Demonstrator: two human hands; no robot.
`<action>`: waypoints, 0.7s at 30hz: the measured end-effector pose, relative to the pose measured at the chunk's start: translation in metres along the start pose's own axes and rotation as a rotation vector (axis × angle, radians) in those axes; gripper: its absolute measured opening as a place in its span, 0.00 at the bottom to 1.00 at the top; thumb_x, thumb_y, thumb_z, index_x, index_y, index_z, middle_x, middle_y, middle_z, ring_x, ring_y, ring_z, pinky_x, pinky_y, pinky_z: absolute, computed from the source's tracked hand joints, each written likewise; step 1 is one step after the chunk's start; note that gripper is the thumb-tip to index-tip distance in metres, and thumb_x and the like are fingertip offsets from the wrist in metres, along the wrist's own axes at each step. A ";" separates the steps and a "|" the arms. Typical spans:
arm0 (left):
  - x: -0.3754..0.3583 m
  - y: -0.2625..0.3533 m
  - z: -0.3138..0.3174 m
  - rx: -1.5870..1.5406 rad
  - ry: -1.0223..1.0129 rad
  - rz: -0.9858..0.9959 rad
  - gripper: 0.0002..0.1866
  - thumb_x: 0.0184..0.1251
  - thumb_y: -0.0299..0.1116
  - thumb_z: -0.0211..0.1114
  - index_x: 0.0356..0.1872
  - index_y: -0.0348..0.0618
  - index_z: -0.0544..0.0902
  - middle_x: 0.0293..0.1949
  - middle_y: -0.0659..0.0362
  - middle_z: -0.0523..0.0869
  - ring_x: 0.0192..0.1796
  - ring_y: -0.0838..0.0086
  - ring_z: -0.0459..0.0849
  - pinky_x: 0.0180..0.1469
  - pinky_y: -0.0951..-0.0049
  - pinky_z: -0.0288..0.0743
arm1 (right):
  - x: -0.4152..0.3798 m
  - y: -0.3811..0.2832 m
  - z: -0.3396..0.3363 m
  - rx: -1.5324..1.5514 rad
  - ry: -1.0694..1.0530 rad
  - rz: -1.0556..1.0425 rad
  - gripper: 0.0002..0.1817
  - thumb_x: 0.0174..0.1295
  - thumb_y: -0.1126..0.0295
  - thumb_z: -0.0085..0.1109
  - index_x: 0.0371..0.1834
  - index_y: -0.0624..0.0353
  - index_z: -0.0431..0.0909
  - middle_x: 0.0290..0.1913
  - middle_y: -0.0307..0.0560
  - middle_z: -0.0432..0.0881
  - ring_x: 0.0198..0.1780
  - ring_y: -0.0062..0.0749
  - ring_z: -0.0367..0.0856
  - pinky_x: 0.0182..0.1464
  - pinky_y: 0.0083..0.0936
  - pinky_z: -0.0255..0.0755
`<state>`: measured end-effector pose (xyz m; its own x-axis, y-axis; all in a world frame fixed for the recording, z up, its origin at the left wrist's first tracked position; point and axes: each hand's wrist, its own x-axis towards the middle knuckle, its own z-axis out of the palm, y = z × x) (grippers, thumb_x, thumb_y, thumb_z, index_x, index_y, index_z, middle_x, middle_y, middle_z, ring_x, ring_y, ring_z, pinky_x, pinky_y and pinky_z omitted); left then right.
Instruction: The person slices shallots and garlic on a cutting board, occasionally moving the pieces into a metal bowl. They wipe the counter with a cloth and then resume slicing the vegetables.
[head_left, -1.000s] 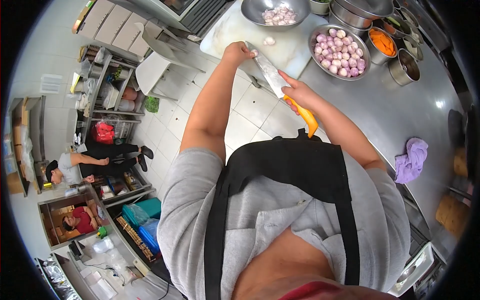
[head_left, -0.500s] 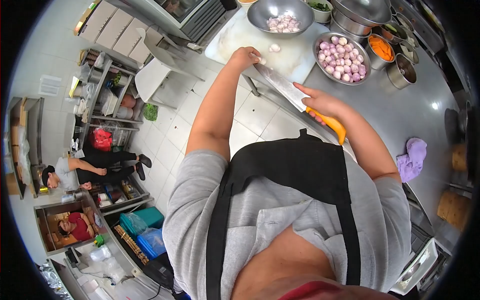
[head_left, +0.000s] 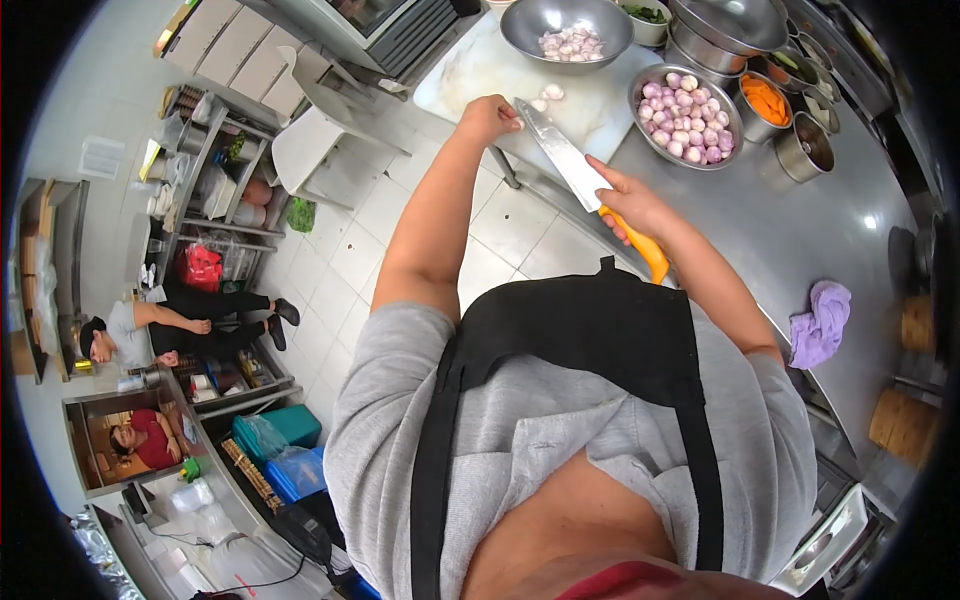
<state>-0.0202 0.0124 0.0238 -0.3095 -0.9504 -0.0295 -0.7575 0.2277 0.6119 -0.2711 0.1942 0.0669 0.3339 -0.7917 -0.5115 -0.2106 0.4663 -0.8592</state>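
My right hand (head_left: pixel 636 208) is closed round the yellow handle of a knife (head_left: pixel 562 150), whose tip points to the upper left over the edge of a white cutting board (head_left: pixel 470 72). Left of that tip, my left hand (head_left: pixel 488 118) has its fingers pinched together; a small pale bit shows at the fingertips, too small to name. Pale shallot pieces (head_left: pixel 547 97) lie on the board beyond the blade. A metal bowl (head_left: pixel 520 42) at the board's far side holds cut shallots. Another bowl (head_left: pixel 640 112), to the right, holds whole purple shallots.
Orange pieces fill a metal pot (head_left: pixel 765 102), with more pots behind. A purple cloth (head_left: pixel 820 322) rests on the steel counter (head_left: pixel 800 235). A chair (head_left: pixel 315 145) and shelves stand left. Two people (head_left: pixel 135 330) (head_left: pixel 150 437) are farther off, at the left.
The knife has shifted left and its tip has risen away from my left fingers. My left hand has turned slightly. More pale pieces now show on the board.
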 end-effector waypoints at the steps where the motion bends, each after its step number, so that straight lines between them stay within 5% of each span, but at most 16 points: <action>1: -0.002 0.005 -0.003 0.065 0.010 -0.034 0.13 0.48 0.32 0.76 0.32 0.38 0.84 0.29 0.59 0.85 0.33 0.76 0.82 0.38 0.76 0.77 | 0.002 0.005 0.001 0.043 0.005 -0.008 0.31 0.67 0.66 0.44 0.74 0.34 0.53 0.20 0.37 0.69 0.15 0.18 0.65 0.16 0.20 0.64; 5: 0.017 0.004 -0.010 0.100 -0.149 -0.106 0.12 0.47 0.33 0.77 0.29 0.38 0.84 0.27 0.59 0.85 0.28 0.77 0.83 0.33 0.77 0.78 | 0.004 0.016 -0.004 0.107 -0.036 -0.024 0.32 0.66 0.66 0.44 0.75 0.37 0.51 0.20 0.37 0.69 0.15 0.21 0.65 0.18 0.22 0.65; 7: 0.024 -0.002 -0.010 0.034 -0.213 -0.140 0.14 0.48 0.42 0.76 0.30 0.43 0.87 0.25 0.59 0.87 0.27 0.75 0.86 0.34 0.75 0.78 | 0.002 0.014 -0.004 0.168 -0.088 -0.007 0.32 0.67 0.65 0.44 0.75 0.36 0.51 0.20 0.37 0.68 0.16 0.20 0.65 0.18 0.22 0.65; 10: 0.028 0.006 -0.013 0.138 -0.289 -0.138 0.14 0.49 0.37 0.77 0.30 0.38 0.83 0.25 0.59 0.85 0.26 0.78 0.83 0.30 0.76 0.77 | 0.003 0.015 -0.001 0.162 -0.068 -0.006 0.32 0.67 0.65 0.45 0.75 0.36 0.51 0.20 0.38 0.68 0.16 0.20 0.65 0.18 0.22 0.65; 21: 0.028 0.006 -0.014 0.299 -0.306 -0.157 0.22 0.46 0.48 0.77 0.27 0.38 0.82 0.26 0.55 0.85 0.26 0.69 0.84 0.32 0.69 0.76 | 0.011 0.017 -0.001 0.132 -0.084 0.030 0.32 0.67 0.64 0.45 0.75 0.33 0.51 0.20 0.38 0.68 0.15 0.21 0.65 0.18 0.23 0.65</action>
<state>-0.0256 -0.0162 0.0379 -0.2991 -0.8824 -0.3632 -0.9276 0.1796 0.3274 -0.2721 0.1930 0.0473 0.4058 -0.7434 -0.5317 -0.1006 0.5419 -0.8344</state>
